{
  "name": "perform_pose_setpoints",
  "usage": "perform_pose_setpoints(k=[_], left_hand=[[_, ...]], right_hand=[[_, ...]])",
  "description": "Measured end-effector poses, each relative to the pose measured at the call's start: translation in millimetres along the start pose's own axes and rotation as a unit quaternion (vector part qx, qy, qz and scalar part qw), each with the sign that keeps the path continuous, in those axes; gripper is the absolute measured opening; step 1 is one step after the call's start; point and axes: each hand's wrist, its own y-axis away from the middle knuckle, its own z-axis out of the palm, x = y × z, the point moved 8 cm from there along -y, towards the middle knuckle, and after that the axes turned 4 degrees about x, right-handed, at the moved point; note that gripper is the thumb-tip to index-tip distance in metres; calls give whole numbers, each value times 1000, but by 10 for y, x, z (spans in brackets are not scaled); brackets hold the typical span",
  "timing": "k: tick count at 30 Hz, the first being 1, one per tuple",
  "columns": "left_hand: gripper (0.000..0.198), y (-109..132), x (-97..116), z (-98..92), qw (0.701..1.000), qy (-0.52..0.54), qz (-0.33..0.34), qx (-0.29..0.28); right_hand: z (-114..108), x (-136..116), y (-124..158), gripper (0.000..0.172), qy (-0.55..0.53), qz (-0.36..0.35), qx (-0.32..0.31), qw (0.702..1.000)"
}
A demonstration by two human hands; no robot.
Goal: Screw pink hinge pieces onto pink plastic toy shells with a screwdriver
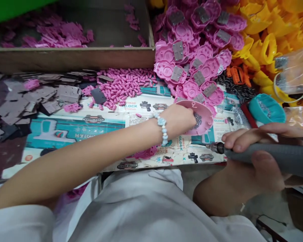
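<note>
i've got the left grip point(178, 122) clamped on a pink shell point(205, 116) over the printed paper point(146, 107); it looks light and stiff, so hold the rim. the right grip point(255, 169) is clamped around a rotary tool point(280, 156).

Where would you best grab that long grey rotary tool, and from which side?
Grip the long grey rotary tool's thick cylindrical barrel from behind, well back from the dark metal chuck at its tip, as the right hand does: the barrel suits a wrapped hand and leaves the tip free.
</note>
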Motion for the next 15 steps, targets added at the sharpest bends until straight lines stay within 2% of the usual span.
perform_pose_setpoints(k=[3, 8, 12, 15], left_hand=[[24, 155, -110, -19, 997, -60, -35, -27], [31, 212, -443, -106, 984, -133, -114, 32], [28, 231, -598, -202, 984, -116, -111, 77], [26, 244, -640, -288, 985, -94, -95, 111]], right_hand=[[-10, 9, -11, 28, 0, -16, 23, 1000], [55, 25, -17, 32, -6, -19, 79, 997], [141, 63, 29, 33, -5, 4, 93, 996], [183, 33, 39, 35, -15, -15, 82, 996]])
